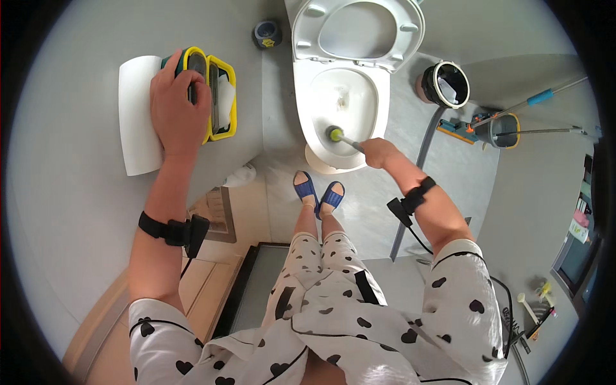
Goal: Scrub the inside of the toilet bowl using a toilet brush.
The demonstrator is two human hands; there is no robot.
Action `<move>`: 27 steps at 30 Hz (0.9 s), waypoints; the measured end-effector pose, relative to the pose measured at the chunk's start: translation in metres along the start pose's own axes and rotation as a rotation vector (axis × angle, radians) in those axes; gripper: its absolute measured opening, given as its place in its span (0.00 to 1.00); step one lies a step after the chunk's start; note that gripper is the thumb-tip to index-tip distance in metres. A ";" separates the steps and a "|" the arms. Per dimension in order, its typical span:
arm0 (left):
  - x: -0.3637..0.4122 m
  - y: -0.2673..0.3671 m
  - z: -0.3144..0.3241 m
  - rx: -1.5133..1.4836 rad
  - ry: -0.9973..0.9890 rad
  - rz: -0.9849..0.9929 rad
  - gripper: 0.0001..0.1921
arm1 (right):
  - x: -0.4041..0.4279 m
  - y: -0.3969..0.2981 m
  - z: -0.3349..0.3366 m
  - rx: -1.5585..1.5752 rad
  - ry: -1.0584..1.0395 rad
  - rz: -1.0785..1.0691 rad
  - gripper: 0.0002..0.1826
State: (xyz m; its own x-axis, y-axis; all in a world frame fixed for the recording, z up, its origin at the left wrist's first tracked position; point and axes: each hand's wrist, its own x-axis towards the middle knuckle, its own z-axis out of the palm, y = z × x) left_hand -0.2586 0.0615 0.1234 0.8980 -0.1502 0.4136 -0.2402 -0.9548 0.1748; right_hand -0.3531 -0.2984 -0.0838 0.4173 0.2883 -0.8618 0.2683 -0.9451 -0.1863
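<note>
My right hand grips the grey handle of a toilet brush. The brush has a yellow-green collar, and its dark head touches the inner front wall of the white toilet bowl. The toilet seat is raised. My left hand lies over a yellow-rimmed, dark green box on the left wall, its fingers bent at the top edge; their grip is partly hidden. Something white sits inside the box's right compartment. A curved white panel flanks the box on the left.
A small dark grey holder is beside the toilet at the left. To the right stand a lined waste bin, a mop bucket with long handles, and a flat mop head. A dark strip crosses the floor near my slippers.
</note>
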 end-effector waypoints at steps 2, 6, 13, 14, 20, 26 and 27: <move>0.002 0.004 -0.002 0.005 0.004 0.005 0.03 | -0.021 0.017 -0.023 0.174 0.201 -0.168 0.28; 0.004 0.008 -0.002 0.000 0.000 0.000 0.03 | 0.007 0.074 -0.007 1.267 0.241 0.045 0.33; 0.006 0.013 -0.004 -0.023 -0.024 -0.022 0.02 | 0.059 0.044 0.118 0.680 0.470 0.346 0.29; 0.006 0.012 -0.004 -0.006 -0.014 -0.007 0.02 | 0.059 0.020 0.116 0.720 0.421 0.362 0.28; 0.007 0.013 0.000 0.017 0.002 0.011 0.01 | 0.051 -0.029 0.059 0.725 0.815 0.056 0.27; 0.006 0.015 -0.002 0.003 -0.007 0.008 0.01 | 0.070 0.030 0.054 2.085 0.567 0.398 0.37; 0.003 0.008 -0.003 0.014 -0.032 -0.018 0.02 | 0.065 0.002 0.053 1.982 0.532 0.362 0.37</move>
State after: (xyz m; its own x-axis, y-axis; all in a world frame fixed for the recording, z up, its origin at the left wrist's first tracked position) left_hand -0.2585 0.0539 0.1285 0.9133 -0.1412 0.3821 -0.2192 -0.9609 0.1689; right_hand -0.3714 -0.2894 -0.1654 0.4748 -0.2417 -0.8463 -0.7945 0.2959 -0.5302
